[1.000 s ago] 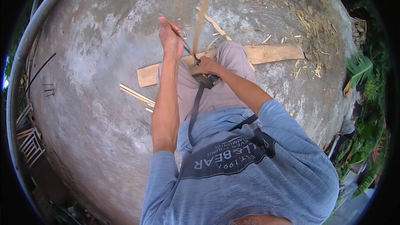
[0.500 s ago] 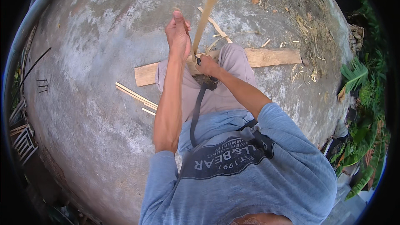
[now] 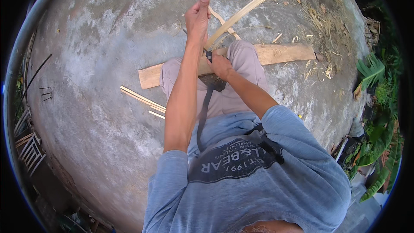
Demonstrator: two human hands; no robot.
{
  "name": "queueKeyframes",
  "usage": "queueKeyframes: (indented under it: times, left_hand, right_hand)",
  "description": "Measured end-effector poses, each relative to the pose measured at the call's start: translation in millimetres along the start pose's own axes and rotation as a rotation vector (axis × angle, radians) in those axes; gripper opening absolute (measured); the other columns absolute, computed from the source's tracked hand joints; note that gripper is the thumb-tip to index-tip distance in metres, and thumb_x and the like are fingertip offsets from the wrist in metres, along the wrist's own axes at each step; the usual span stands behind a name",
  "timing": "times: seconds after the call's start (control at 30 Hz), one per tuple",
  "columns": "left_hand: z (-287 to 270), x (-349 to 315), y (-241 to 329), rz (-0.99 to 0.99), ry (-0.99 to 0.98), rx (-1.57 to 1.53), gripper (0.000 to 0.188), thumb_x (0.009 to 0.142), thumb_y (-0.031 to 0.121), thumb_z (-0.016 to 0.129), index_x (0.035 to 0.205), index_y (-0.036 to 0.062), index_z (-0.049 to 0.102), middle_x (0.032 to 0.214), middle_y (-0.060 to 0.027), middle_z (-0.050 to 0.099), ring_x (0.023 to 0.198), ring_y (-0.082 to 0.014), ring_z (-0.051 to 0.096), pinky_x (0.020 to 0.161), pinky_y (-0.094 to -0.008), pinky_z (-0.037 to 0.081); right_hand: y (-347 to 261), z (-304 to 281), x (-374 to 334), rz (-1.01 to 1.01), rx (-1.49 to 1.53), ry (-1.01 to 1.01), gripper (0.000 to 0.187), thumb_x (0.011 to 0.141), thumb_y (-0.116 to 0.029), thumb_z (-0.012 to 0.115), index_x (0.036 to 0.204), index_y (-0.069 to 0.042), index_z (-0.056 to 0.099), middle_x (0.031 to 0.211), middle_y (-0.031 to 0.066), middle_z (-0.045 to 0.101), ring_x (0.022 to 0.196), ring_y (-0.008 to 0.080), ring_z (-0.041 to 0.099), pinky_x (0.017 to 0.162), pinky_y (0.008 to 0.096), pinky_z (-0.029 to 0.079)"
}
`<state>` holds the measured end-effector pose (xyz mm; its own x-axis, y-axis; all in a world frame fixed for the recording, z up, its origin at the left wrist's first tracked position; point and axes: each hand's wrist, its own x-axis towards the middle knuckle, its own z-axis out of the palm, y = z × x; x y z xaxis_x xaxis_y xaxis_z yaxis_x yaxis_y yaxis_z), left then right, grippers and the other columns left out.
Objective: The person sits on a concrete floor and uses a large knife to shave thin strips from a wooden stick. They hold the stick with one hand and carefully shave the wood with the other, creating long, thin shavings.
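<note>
My left hand (image 3: pixel 198 20) is raised beyond my knees, closed with its thumb pointing away from me. The blurred tip of a pale strip shows at its thumb; its own fingers and wrist hide the rest. My right hand (image 3: pixel 221 65) is between my knees, wrapped round the dark handle of a knife (image 3: pixel 209 55). A thin dark tip left of my left wrist looks like its blade. From beside the knife a pale wooden strip (image 3: pixel 237 18) slants up to the right. Whether it joins the piece in my left hand is hidden. Below lies a wooden board (image 3: pixel 282 55), across under my legs.
Several thin pale sticks (image 3: pixel 142 99) lie on the concrete floor (image 3: pixel 103 60) at left. A curved wood strip (image 3: pixel 221 20) lies beyond the board. Shavings (image 3: pixel 326 72) and dry debris are scattered at right, near green plants (image 3: pixel 373 75). A dark strap (image 3: pixel 205 112) hangs over my lap.
My left hand has moved farther away and slightly right. The pale strip, blurred and nearly upright before, now leans to the right. My right hand has shifted slightly right, still on the knife.
</note>
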<state>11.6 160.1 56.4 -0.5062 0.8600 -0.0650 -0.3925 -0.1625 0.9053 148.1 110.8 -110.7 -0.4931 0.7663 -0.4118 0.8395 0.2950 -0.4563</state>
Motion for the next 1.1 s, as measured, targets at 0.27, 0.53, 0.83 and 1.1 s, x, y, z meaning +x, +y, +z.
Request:
queueKeyframes:
  times: [0.27,0.53,0.83,1.1]
  left_hand:
    - [-40.8,-7.9,-6.6,0.132,-0.089,-0.292,0.054,0.089,0.059,0.069,0.073,0.009,0.057,0.07,-0.0009,0.054,0.071,-0.0119,0.048,0.07,-0.0277,0.038]
    - [-9.7,-36.9,-2.1,0.095,-0.118,-0.119,0.063,0.087,0.068,0.058,0.066,0.0096,0.05,0.067,-0.0013,0.044,0.072,-0.0163,0.04,0.076,-0.0326,0.035]
    - [-87.7,-32.9,5.1,0.154,-0.083,-0.283,0.069,0.078,0.08,0.048,0.059,0.0136,0.048,0.062,0.0023,0.038,0.072,-0.0155,0.038,0.077,-0.0294,0.033]
    - [-81.9,-38.0,15.2,0.11,-0.054,-0.231,0.07,0.077,0.082,0.044,0.059,0.0147,0.049,0.061,0.0033,0.038,0.071,-0.0147,0.037,0.076,-0.0284,0.031]
  right_hand:
    - [-14.0,-16.6,-29.2,0.231,0.686,-0.137,0.061,0.1,-0.05,0.056,0.118,0.008,0.054,0.082,0.0219,0.07,0.066,0.0324,0.072,0.062,0.0445,0.057]
    - [0.5,2.1,-11.3,0.046,0.562,0.08,0.058,0.099,-0.049,0.057,0.113,0.008,0.057,0.075,0.0211,0.068,0.055,0.0306,0.068,0.053,0.041,0.055]
    - [16.0,53.5,-10.8,0.381,1.042,-0.284,0.056,0.094,-0.053,0.064,0.1,0.003,0.059,0.075,0.0174,0.065,0.06,0.0251,0.067,0.065,0.0414,0.056]
    - [-15.0,27.0,-24.5,0.087,0.634,0.027,0.059,0.096,-0.051,0.061,0.114,0.006,0.059,0.095,0.0273,0.07,0.091,0.0443,0.069,0.083,0.0474,0.054]
